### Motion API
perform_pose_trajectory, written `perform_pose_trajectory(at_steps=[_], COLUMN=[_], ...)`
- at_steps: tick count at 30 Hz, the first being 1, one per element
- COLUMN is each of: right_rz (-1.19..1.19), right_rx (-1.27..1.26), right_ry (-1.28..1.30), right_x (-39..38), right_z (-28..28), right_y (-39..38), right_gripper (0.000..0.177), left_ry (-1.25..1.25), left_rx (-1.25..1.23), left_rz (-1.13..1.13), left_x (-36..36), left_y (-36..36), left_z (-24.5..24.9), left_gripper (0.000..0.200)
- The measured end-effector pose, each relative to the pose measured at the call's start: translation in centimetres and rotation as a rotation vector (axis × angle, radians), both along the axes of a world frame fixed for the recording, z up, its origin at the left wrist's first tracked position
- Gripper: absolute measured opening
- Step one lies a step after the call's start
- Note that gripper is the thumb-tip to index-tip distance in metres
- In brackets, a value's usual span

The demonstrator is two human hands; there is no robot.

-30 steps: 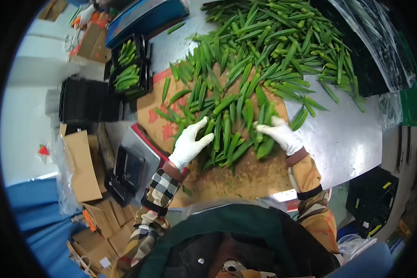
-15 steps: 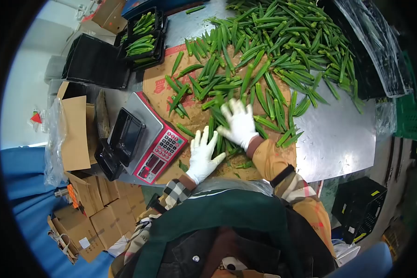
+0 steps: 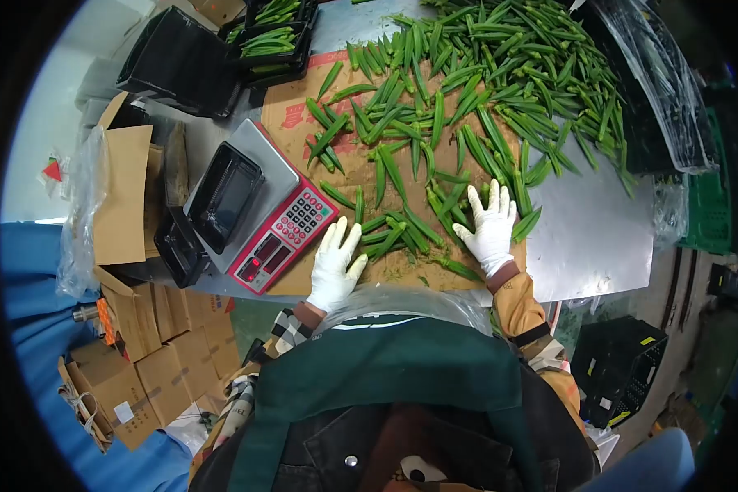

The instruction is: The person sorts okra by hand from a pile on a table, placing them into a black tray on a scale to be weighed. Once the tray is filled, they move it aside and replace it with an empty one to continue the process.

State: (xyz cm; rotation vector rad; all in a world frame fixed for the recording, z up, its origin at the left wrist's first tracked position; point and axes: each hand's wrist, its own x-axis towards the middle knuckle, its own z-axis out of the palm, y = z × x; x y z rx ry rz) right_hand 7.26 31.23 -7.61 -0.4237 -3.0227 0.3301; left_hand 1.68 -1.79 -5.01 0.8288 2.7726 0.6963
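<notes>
Both hands wear white gloves. My left hand (image 3: 334, 266) lies on the cardboard sheet (image 3: 295, 275) just right of the scale, fingers spread, its fingertips beside a small group of okra pods (image 3: 398, 235). My right hand (image 3: 490, 227) is spread at the right part of the sheet, touching or nearly touching pods at its left and above. Neither hand is closed round anything. A large heap of green okra (image 3: 533, 74) covers the back of the metal table. The red and silver scale (image 3: 283, 238) carries a black tray (image 3: 224, 197).
Another black tray (image 3: 180, 248) leans by the scale. Black trays of okra (image 3: 269, 41) stand at the back left. An open cardboard box (image 3: 123, 205) is at the left. A plastic-covered black crate (image 3: 660, 90) borders the heap; another black crate (image 3: 619, 369) sits low right.
My right hand has moved right, away from my left hand, which shifted slightly left. Pods between them now lie spread near the sheet's front. The whole view has shifted a little.
</notes>
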Motion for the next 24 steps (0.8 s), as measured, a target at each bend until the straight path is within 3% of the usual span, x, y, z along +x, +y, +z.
perform_pose_trajectory(at_steps=[4, 7, 12, 17, 21, 22, 24], right_rz=[0.048, 0.082, 0.123, 0.068, 0.204, 0.266, 0.377], right_rx=[-0.089, -0.127, -0.199, -0.033, -0.258, -0.312, -0.248], right_ry=[0.097, -0.001, 0.041, 0.222, 0.394, 0.34, 0.352], right_x=[0.2, 1.5, 4.2, 4.0, 1.4, 0.8, 0.6], right_z=[0.2, -0.8, -2.2, 0.4, 1.7, 1.4, 0.7], right_y=[-4.4, -7.2, -6.7, -7.7, -11.0, -11.9, -14.0], right_gripper=[0.075, 0.071, 0.056, 0.042, 0.034, 0.036, 0.036], left_ry=[-0.012, 0.018, -0.02, -0.034, -0.019, -0.016, -0.044], left_rx=[0.079, 0.116, 0.168, 0.236, 0.313, 0.328, 0.357], left_rz=[0.076, 0.085, 0.124, 0.135, 0.125, 0.116, 0.144], left_x=[0.2, 0.1, 0.4, 0.3, -0.2, -0.3, -0.3], left_y=[-0.9, -1.7, -3.6, -5.3, -6.7, -7.0, -7.4], left_z=[-1.2, -1.3, -1.7, -2.0, -2.3, -2.3, -2.1], left_gripper=[0.062, 0.06, 0.053, 0.048, 0.044, 0.042, 0.04])
